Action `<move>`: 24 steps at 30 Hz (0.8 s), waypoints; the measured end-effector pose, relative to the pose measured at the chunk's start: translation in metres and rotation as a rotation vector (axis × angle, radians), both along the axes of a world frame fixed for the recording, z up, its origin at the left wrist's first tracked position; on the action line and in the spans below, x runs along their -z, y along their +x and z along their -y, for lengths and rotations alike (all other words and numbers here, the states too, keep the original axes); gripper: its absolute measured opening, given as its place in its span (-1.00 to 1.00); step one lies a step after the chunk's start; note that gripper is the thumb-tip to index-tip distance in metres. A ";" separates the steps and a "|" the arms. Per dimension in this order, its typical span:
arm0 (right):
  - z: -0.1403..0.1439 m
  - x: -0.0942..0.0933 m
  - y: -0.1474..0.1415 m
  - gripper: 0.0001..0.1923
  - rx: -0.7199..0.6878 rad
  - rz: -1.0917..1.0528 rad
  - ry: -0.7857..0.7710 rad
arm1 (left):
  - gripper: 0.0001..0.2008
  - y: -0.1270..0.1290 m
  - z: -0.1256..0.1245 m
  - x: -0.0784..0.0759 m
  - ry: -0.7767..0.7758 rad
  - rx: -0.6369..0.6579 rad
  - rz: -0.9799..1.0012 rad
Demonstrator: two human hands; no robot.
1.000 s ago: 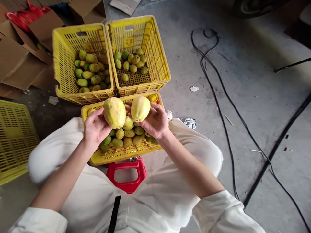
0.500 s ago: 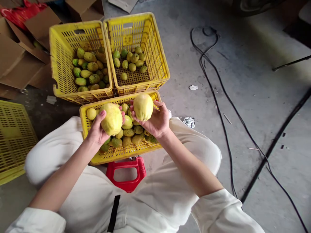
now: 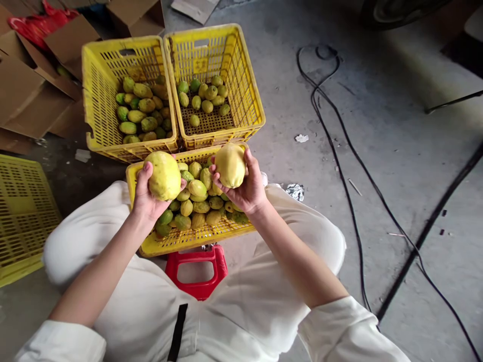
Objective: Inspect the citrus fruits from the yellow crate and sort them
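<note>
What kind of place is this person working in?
Probably a fruit sorting or packing area in a warehouse or shed. Yellow plastic crates of green-yellow fruit stand on a bare concrete floor, flattened cardboard boxes lie beside them, and the left hand and right hand each hold one fruit.

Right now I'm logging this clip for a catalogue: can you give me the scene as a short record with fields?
Setting: concrete floor, person seated on a red stool
Left hand: holds a large yellow-green fruit
Right hand: holds a paler yellow fruit
Below hands: near crate of small green-yellow fruit
Beyond: far left crate, fuller; far right crate, few fruit
Left edge: overturned yellow crate, cardboard boxes
Right: black cables
</note>
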State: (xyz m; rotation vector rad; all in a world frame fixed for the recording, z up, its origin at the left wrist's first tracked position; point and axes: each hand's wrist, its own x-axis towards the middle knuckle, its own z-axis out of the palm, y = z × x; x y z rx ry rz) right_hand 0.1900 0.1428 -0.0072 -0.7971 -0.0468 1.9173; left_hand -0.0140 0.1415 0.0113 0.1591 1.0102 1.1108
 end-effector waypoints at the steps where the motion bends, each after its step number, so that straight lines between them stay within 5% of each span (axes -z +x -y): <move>1: 0.000 -0.001 0.000 -0.61 -0.006 -0.023 0.011 | -0.72 0.001 0.000 0.001 0.006 -0.007 0.014; 6: -0.002 0.004 -0.002 -0.60 -0.025 -0.101 0.033 | -0.76 0.003 -0.001 0.004 -0.053 0.041 0.005; 11: -0.002 0.016 -0.001 -0.64 -0.002 -0.070 -0.006 | -0.55 0.003 -0.006 0.005 -0.122 0.024 -0.009; 16: -0.002 0.021 0.000 -0.65 0.035 -0.051 -0.018 | -0.79 0.007 -0.009 0.005 -0.192 -0.058 -0.042; 24: -0.006 0.019 0.004 -0.62 0.114 -0.110 -0.030 | -0.87 0.011 -0.008 0.024 -0.173 -0.080 -0.015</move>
